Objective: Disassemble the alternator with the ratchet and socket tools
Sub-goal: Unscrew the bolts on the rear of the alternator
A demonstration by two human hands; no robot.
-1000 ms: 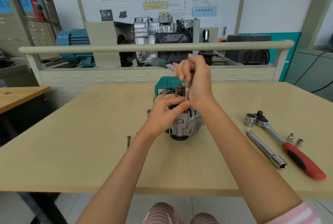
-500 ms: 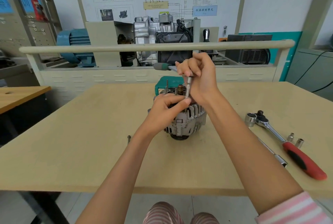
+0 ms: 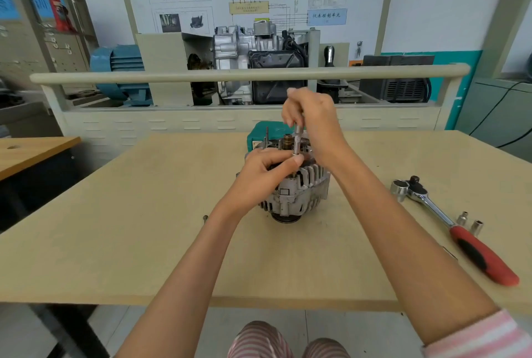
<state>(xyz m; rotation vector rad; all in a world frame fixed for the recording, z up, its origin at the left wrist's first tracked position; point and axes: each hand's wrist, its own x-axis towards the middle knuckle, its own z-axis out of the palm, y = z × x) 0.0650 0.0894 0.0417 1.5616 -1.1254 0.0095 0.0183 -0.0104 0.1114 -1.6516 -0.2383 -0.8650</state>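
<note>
The alternator [image 3: 296, 188] stands on end at the centre of the frame, on the pale wooden table [image 3: 115, 242], its finned grey housing facing the camera and its pulley end down against the tabletop. Both hands meet over its upper face. The left hand [image 3: 264, 173] comes in from the lower left and rests on the top left of the housing, its fingers curled over the rim and its thumb stretched right until the tip touches the foot of a slim metal socket driver [image 3: 296, 142]. That driver stands nearly upright on the top of the alternator, just right of the brass-coloured shaft end [image 3: 288, 139]. The right hand [image 3: 313, 119] reaches in from the lower right and sits above the alternator, fingers closed round the upper part of the driver, hiding its handle.

Well to the right of the frame, apart from both hands, a ratchet [image 3: 449, 222] with a red and black grip lies diagonally on the table, a socket fitted at its head. Two small loose sockets [image 3: 470, 222] stand just beside its shank. A teal box [image 3: 264, 133] sits behind the alternator, partly hidden by it.
</note>
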